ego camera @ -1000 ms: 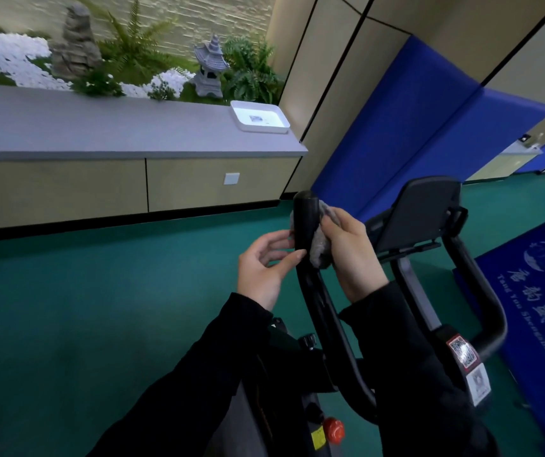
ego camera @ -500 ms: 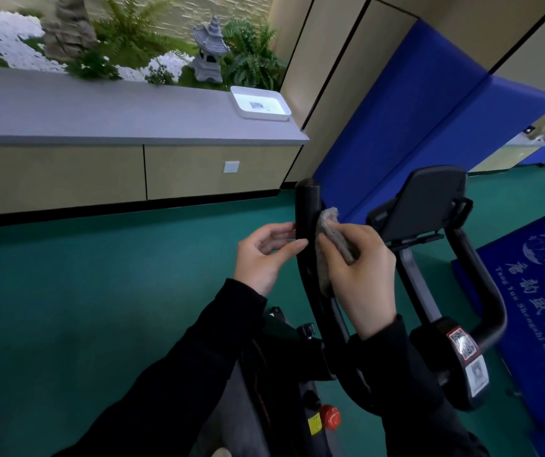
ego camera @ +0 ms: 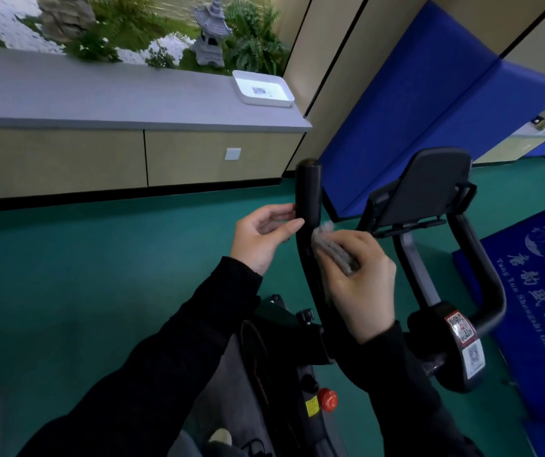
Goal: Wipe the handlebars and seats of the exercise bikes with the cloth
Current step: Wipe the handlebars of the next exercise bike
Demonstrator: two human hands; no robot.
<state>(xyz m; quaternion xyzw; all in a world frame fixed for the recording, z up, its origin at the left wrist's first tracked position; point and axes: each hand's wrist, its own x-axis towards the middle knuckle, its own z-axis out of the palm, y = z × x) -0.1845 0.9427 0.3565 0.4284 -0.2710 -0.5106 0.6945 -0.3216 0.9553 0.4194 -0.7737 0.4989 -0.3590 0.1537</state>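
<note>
A black exercise bike stands in front of me. Its left handlebar (ego camera: pixel 309 189) rises upright and its right handlebar (ego camera: pixel 482 268) curves round at the right. My right hand (ego camera: pixel 361 285) grips a folded grey cloth (ego camera: pixel 332 247) and presses it against the right side of the left handlebar, below its top end. My left hand (ego camera: pixel 261 237) is at the bar's left side, its fingers loosely bent, the thumb tip and a fingertip touching the bar. The seat is out of view.
A black console holder (ego camera: pixel 426 189) sits between the handlebars. A red knob (ego camera: pixel 328 400) is low on the frame. Beyond lie green floor, a grey counter (ego camera: pixel 99 97) with a white tray (ego camera: pixel 262 89), blue wall padding (ego camera: pixel 429 103) and a blue mat (ego camera: pixel 535 291) at the right.
My right hand has slid the cloth down the left handlebar from near its top, uncovering the bar's top end. My left hand stays at the bar's left side.
</note>
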